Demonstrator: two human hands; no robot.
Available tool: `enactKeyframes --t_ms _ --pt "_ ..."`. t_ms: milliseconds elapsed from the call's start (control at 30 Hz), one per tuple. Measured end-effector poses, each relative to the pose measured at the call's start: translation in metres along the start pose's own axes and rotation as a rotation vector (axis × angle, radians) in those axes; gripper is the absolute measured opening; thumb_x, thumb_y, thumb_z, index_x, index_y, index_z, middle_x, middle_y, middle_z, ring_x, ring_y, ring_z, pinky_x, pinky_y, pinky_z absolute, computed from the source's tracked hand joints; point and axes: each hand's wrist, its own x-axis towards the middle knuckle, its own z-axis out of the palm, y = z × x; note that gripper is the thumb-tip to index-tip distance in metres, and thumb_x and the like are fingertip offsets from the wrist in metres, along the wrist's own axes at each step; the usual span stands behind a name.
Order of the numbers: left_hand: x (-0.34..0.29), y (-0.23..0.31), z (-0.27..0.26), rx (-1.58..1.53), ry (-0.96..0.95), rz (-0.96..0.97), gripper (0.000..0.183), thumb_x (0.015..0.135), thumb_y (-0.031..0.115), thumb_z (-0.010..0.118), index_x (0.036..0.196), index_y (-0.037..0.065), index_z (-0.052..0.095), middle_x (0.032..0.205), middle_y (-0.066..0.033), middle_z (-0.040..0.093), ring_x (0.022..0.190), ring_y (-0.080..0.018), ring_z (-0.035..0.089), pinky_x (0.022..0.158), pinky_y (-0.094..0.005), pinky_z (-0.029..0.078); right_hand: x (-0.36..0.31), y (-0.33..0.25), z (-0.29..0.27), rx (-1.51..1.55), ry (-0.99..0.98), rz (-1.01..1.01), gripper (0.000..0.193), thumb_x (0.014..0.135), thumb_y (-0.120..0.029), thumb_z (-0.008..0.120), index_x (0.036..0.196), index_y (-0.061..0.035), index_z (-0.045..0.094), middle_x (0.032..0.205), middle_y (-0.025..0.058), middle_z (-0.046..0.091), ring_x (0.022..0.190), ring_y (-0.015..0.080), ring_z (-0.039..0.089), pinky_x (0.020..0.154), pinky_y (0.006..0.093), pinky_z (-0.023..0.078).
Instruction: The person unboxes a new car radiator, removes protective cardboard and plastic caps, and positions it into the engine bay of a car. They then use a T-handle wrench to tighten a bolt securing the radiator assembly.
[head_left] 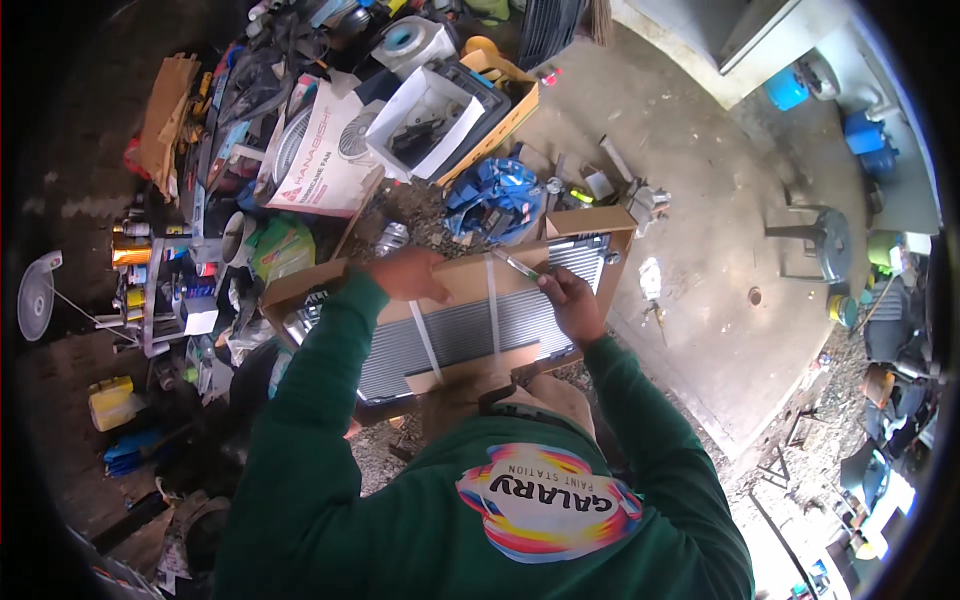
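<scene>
Found an open cardboard box (623,241) directly in front of the torso, set slantwise with its right end farther out. Saw inside it a silvery finned panel (460,325), lined with fine parallel ribs. Noted two white straps (492,300) across the panel, running between a cardboard flap (466,279) along the far side and a cardboard strip (515,358) on the near side. Could not tell what lay beneath the box.

Saw left hand (405,275) palm-down on the far-side flap, toward the box's left end, with thumb and forefinger parted wide and nothing visible between. Could not make out the remaining fingertips. Saw right hand (572,303) over the box's right half, with thumb and fingers closed narrowly around the near end of a slim tool (518,266). Traced the tool up and leftward, with its tip just beside the upper end of the right-hand strap. Could not tell touching from apart there.

Logged beyond the box: crumpled blue bag (495,195), shiny metal part (392,237) near the left hand, printed carton (320,150), white open box (460,140) with dark items inside. Spotted a dark stool (830,245) well apart on the right, on concrete floor (700,170).
</scene>
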Motion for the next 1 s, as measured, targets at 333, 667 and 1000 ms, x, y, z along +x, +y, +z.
enactKeyframes --t_ms 333,667,1000 --pt "0.003 0.013 0.003 0.082 0.080 0.031 0.055 0.073 0.041 0.088 0.109 0.001 0.075 0.097 -0.0202 0.075 0.090 -0.0342 0.072 0.085 -0.0436 0.054 -0.014 -0.081 -0.015 -0.571 -0.058 -0.155 0.023 0.099 -0.016 0.065 0.118 -0.0043 0.068 0.091 0.0225 0.072 0.084 0.0411 0.072 0.073 0.0461 0.055" --pt "0.012 0.023 -0.005 0.086 0.125 0.116 0.056 0.071 0.039 0.090 0.107 0.000 0.075 0.095 -0.0217 0.074 0.090 -0.0356 0.072 0.084 -0.0436 0.054 -0.007 -0.059 -0.047 -0.323 -0.196 -0.016 0.028 0.103 -0.018 0.060 0.125 -0.0006 0.066 0.105 0.0192 0.072 0.098 0.0270 0.070 0.087 0.0396 0.053" --pt "0.038 0.019 -0.009 0.025 0.045 0.122 0.053 0.071 0.035 0.090 0.107 -0.001 0.075 0.092 -0.0197 0.075 0.085 -0.0314 0.073 0.081 -0.0410 0.055 0.001 -0.025 -0.047 -0.371 -0.131 -0.141 0.031 0.100 -0.009 0.062 0.129 0.0002 0.067 0.121 0.0199 0.072 0.113 0.0306 0.069 0.100 0.0388 0.052"
